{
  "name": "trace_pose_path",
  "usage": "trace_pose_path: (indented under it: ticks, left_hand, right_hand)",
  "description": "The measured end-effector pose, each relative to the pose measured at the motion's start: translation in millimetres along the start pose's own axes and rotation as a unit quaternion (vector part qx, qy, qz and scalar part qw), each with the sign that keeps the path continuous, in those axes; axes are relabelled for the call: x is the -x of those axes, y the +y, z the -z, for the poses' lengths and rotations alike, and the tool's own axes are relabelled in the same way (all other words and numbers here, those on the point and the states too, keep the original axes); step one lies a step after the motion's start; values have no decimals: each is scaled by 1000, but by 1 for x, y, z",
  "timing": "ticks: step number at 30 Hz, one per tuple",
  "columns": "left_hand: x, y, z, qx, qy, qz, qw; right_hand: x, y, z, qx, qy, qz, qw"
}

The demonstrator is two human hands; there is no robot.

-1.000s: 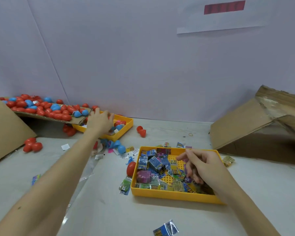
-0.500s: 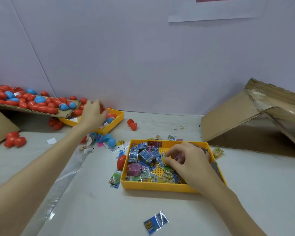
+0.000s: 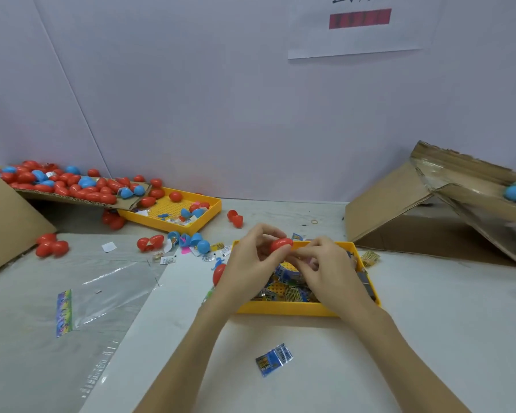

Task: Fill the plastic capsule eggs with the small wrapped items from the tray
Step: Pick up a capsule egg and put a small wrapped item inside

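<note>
Both hands are up over the near yellow tray [image 3: 283, 309], which sits mid-desk toward the front edge and is packed with small wrapped items [image 3: 289, 289]. The left hand [image 3: 251, 260] has its fingers curled round a red capsule egg [image 3: 281, 244], held just above the tray's far rim. The right hand [image 3: 325, 266] is right against it, fingertips pinched in at the egg's side; whether a wrapped item sits between those fingers I cannot tell. Another red egg [image 3: 218, 274] lies on the desk touching the tray's left wall. One blue wrapped packet [image 3: 274, 359] lies alone near the front edge. Toward the back-left corner, a second yellow tray [image 3: 173, 217] holds a few red and blue eggs, and beside it a cardboard flap [image 3: 72, 198] carries a heap of red and blue eggs [image 3: 66, 181]. A cardboard box [image 3: 399, 219] stands tipped at the right edge.
</note>
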State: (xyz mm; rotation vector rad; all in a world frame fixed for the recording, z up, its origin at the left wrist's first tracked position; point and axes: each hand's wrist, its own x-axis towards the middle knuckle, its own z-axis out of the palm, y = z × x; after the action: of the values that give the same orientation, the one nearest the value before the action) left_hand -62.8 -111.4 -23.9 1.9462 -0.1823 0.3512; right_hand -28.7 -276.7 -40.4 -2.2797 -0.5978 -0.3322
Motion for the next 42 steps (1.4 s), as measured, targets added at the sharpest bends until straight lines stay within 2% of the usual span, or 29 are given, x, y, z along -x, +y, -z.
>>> trace_pose_path:
  ticks: [4, 8, 11, 15, 18, 22, 27, 36, 42]
  left_hand:
    - [3, -5, 18, -10, -23, -9, 1000]
    - [6, -8, 22, 5, -14, 2, 1000]
    - [4, -7, 18, 21, -8, -4, 1000]
    - [6, -7, 12, 39, -5, -8, 999]
    - [6, -10, 10, 25, -8, 6, 1000]
    - [6, -7, 10, 63, -29, 67, 995]
    - [8, -2, 8, 97, -45, 78, 991]
    - [9, -3, 6, 92, -19, 90, 991]
    - [8, -3, 7, 100, 0, 104, 990]
  right_hand:
    - [1, 2, 0, -54, 40, -1, 998]
    - [-2, 10, 1, -135, 22, -57, 989]
    - [-3, 12, 4, -224, 15, -81, 971]
    - [-3, 15, 7, -277, 9, -84, 957]
    - [-4, 17, 10, -343, 10, -114, 932]
    - [-4, 16, 8, -346, 42, -115, 930]
    - [-4, 15, 7, -343, 66, -123, 929]
    - [-2, 9, 9, -374, 1, -100, 922]
    - [-2, 8, 10, -390, 12, -102, 915]
